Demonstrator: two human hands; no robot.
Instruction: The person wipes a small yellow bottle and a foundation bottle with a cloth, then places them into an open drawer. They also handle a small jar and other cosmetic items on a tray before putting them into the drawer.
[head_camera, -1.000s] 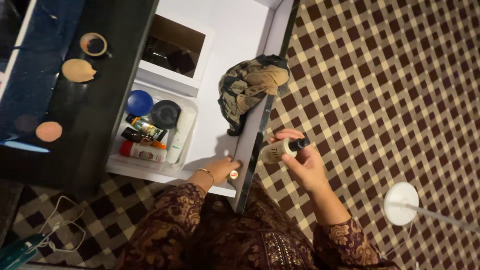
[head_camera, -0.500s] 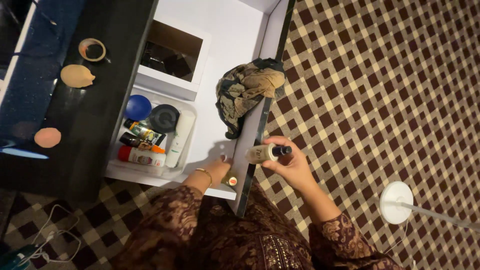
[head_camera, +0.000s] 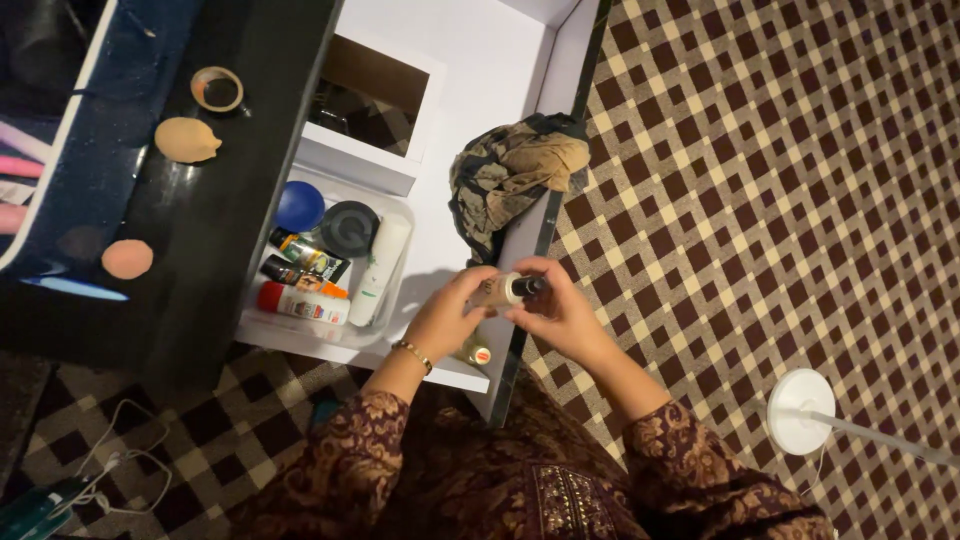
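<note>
A small beige bottle (head_camera: 500, 290) with a black cap is held over the front edge of an open white drawer (head_camera: 470, 70). My left hand (head_camera: 445, 318) grips the bottle's body. My right hand (head_camera: 560, 308) pinches its black cap end. Just below the hands, a small bottle with a red-and-white top (head_camera: 478, 352) stands in the drawer's front corner. A crumpled patterned cloth (head_camera: 515, 175) hangs over the drawer's side wall above the hands.
A clear tray (head_camera: 300, 325) in the drawer holds several bottles, a white tube (head_camera: 380, 270), a blue ball (head_camera: 299, 206) and a black round case (head_camera: 350, 228). Makeup sponges (head_camera: 186, 140) and a tape roll (head_camera: 217, 88) lie on the dark counter. A white lamp base (head_camera: 800, 410) stands on the checked carpet.
My left hand left the drawer's front corner and rose to grip the beige bottle. My right hand brought the bottle leftward, over the drawer edge.
</note>
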